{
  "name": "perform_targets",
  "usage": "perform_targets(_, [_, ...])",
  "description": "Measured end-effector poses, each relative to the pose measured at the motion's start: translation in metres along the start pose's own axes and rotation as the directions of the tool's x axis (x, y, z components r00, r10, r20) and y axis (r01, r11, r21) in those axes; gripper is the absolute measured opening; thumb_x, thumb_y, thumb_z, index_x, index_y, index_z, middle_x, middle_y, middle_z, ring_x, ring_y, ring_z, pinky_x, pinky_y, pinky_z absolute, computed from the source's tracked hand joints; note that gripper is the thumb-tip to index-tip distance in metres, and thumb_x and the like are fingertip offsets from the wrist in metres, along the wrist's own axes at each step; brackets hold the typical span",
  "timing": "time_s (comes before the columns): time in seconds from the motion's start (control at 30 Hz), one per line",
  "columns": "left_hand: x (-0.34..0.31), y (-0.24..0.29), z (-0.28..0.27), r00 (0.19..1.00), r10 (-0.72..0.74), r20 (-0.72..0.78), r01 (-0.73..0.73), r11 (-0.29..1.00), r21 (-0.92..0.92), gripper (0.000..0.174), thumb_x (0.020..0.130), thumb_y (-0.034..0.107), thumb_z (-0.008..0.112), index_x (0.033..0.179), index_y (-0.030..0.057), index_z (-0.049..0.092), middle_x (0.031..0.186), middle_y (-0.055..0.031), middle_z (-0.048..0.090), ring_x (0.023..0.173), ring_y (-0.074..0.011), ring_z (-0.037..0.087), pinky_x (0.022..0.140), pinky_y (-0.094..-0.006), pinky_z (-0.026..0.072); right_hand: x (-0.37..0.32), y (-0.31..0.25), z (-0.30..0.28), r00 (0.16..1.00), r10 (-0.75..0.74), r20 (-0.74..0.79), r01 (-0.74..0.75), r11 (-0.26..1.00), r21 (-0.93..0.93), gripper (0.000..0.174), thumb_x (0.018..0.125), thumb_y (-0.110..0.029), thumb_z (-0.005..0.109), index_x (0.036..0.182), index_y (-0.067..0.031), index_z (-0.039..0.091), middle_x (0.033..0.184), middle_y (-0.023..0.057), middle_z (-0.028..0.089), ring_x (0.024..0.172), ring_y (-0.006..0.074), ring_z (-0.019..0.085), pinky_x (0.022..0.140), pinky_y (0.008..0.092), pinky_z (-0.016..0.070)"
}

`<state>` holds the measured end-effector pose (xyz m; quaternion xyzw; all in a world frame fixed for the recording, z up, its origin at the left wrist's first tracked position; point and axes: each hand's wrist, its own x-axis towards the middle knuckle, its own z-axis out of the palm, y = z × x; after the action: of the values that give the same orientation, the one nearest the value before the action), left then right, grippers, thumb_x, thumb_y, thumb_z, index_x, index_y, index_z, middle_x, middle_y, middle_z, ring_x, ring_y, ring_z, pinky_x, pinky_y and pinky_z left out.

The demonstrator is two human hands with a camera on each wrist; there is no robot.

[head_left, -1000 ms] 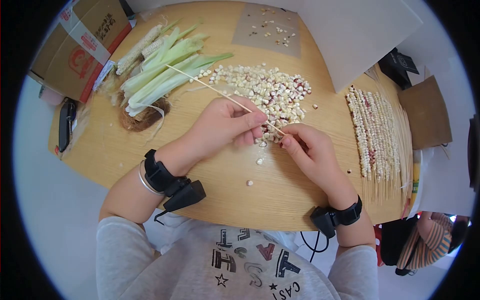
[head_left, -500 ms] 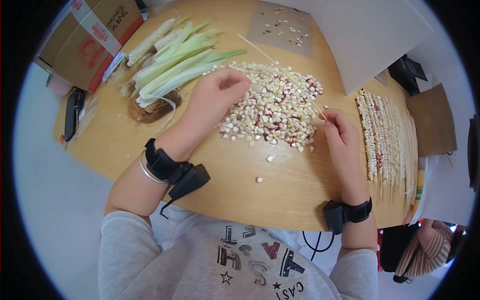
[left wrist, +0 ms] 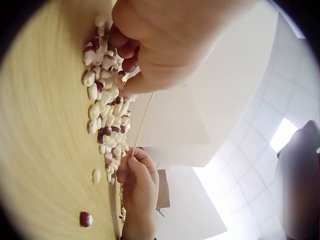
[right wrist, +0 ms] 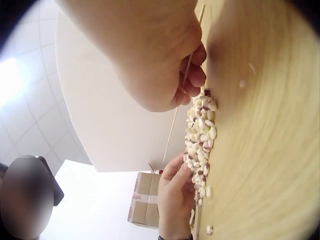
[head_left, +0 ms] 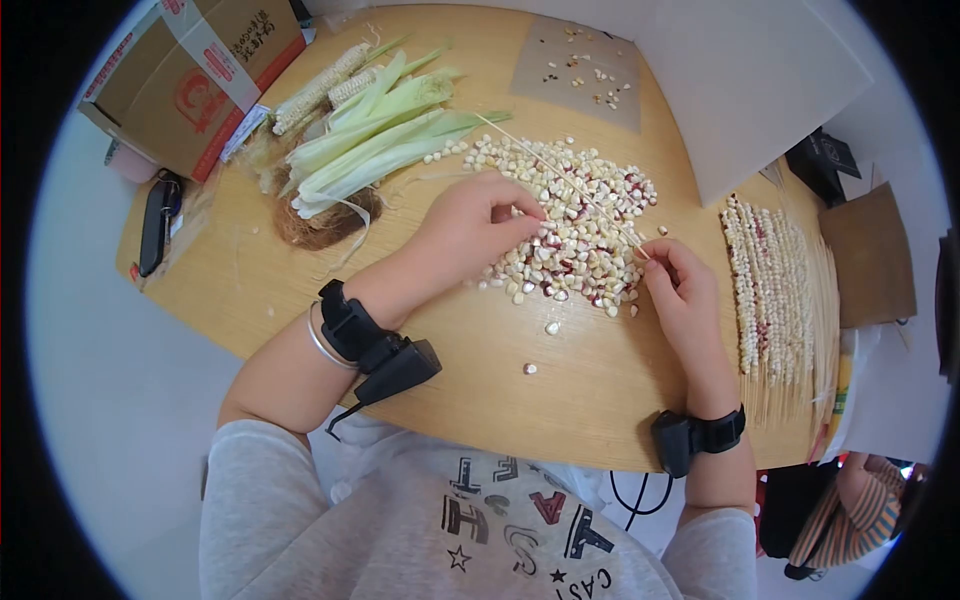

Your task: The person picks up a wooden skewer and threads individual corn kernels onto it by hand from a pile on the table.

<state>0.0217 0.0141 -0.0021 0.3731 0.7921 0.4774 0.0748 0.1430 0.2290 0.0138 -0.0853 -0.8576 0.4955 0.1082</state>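
Observation:
My right hand (head_left: 687, 300) pinches the lower end of a thin wooden stick (head_left: 565, 178), which slants up and left over a pile of white and dark red corn kernels (head_left: 590, 265). No kernel shows on the stick. At the pile's left side is my left hand (head_left: 478, 228), thumb and forefinger bent close together among the kernels; whether one is between the tips cannot be made out. The left wrist view has the left hand (left wrist: 165, 45) low against the kernels (left wrist: 102, 107), and the right hand (left wrist: 140, 192) beyond with the stick (left wrist: 143, 120).
Green husks (head_left: 390, 150), bare cobs (head_left: 330, 85) and brown silk (head_left: 325, 225) lie at the left, near a cardboard box (head_left: 200, 100). Kernel-threaded sticks (head_left: 765, 290) lie at the right. A grey sheet (head_left: 575, 75) with scattered kernels is at the back, beside a white panel (head_left: 740, 90).
My left hand let go of the stick, moved off to the left, then came back right and down onto the kernels. My right hand moved right with the stick.

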Motion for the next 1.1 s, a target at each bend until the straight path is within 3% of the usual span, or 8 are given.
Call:
perform_targets(0.33, [0.004,0.006,-0.014,0.915,-0.402,0.026,0.359,0.785,-0.505,0.012,0.083,0.014,0.056,0.089,0.0039,0.058,0.071,0.0026,0.054,0.057,-0.0029,0.047,0.048,-0.0153,0.0365,0.001,0.003,-0.001,1.0,-0.012,0.0,0.012,0.999,-0.035,0.013,0.081,-0.004,0.049,0.089,0.0033,0.057,0.07,0.0058,0.057,0.061,0.0095,0.053,0.055,0.0227,0.0423])
perform_targets(0.43, [0.002,0.0,-0.012,0.945,-0.325,0.017,0.279,0.781,-0.558,0.013,0.082,0.013,0.056,0.091,0.0033,0.057,0.071,0.0023,0.056,0.056,-0.0034,0.048,0.049,-0.0148,0.0372,0.002,0.009,-0.003,0.999,-0.038,-0.02,0.036,0.995,-0.096,0.013,0.081,-0.004,0.049,0.089,0.0032,0.057,0.07,0.006,0.057,0.061,0.0097,0.053,0.055,0.023,0.0423])
perform_targets(0.53, [0.0,-0.001,-0.011,0.975,-0.216,-0.056,0.195,0.947,-0.255,0.014,0.08,0.01,0.056,0.092,0.0031,0.059,0.082,-0.004,0.057,0.065,-0.0081,0.051,0.055,-0.0185,0.0406,0.001,0.011,-0.001,0.999,-0.051,-0.02,0.048,0.992,-0.12,0.013,0.081,-0.004,0.049,0.089,0.003,0.057,0.07,0.0061,0.056,0.061,0.0098,0.052,0.055,0.023,0.0422])
perform_targets(0.6, [0.002,-0.01,-0.005,0.962,0.236,-0.139,-0.217,0.966,0.142,0.018,0.077,0.011,0.058,0.093,0.0043,0.061,0.091,-0.0082,0.052,0.077,-0.0134,0.05,0.062,-0.024,0.0418,0.002,0.007,-0.002,0.998,-0.06,-0.025,0.056,0.99,-0.128,0.013,0.08,-0.004,0.049,0.089,0.003,0.057,0.07,0.0061,0.056,0.061,0.0099,0.052,0.056,0.0229,0.0422])
perform_targets(0.63, [0.003,-0.01,-0.004,0.96,0.245,-0.138,-0.225,0.964,0.145,0.018,0.077,0.011,0.058,0.093,0.0043,0.061,0.091,-0.0082,0.052,0.077,-0.0134,0.05,0.062,-0.024,0.0418,0.001,0.004,-0.002,0.999,-0.037,-0.018,0.035,0.995,-0.091,0.014,0.08,-0.004,0.05,0.089,0.0029,0.057,0.069,0.0064,0.056,0.061,0.0101,0.052,0.055,0.0231,0.0423])
perform_targets(0.7, [-0.002,-0.004,0.002,0.999,0.046,-0.028,-0.039,0.977,0.209,0.018,0.075,0.012,0.06,0.092,0.0064,0.063,0.092,-0.009,0.047,0.083,-0.0169,0.047,0.067,-0.0274,0.0408,0.0,0.002,-0.003,1.0,-0.016,-0.015,0.016,0.999,-0.052,0.014,0.08,-0.004,0.05,0.089,0.0028,0.057,0.068,0.0066,0.056,0.061,0.0103,0.052,0.055,0.0234,0.0423])
perform_targets(1.07, [0.002,0.004,-0.007,0.989,-0.104,-0.1,0.103,0.994,-0.023,0.019,0.076,0.012,0.063,0.094,0.005,0.063,0.079,-0.0017,0.049,0.068,-0.0096,0.047,0.06,-0.0211,0.0393,0.002,0.007,-0.002,0.999,-0.033,-0.025,0.029,0.993,-0.119,0.014,0.08,-0.003,0.049,0.089,0.0028,0.058,0.07,0.0067,0.058,0.063,0.0108,0.054,0.057,0.023,0.0429])
perform_targets(1.1, [0.003,0.004,-0.009,0.961,-0.258,-0.095,0.222,0.933,-0.284,0.02,0.079,0.011,0.059,0.097,0.002,0.061,0.08,-0.0025,0.053,0.066,-0.0087,0.048,0.059,-0.0197,0.0404,0.002,0.009,-0.003,0.999,-0.033,-0.017,0.03,0.992,-0.12,0.014,0.08,-0.003,0.049,0.089,0.0028,0.058,0.07,0.0067,0.058,0.063,0.0108,0.054,0.057,0.023,0.0429])
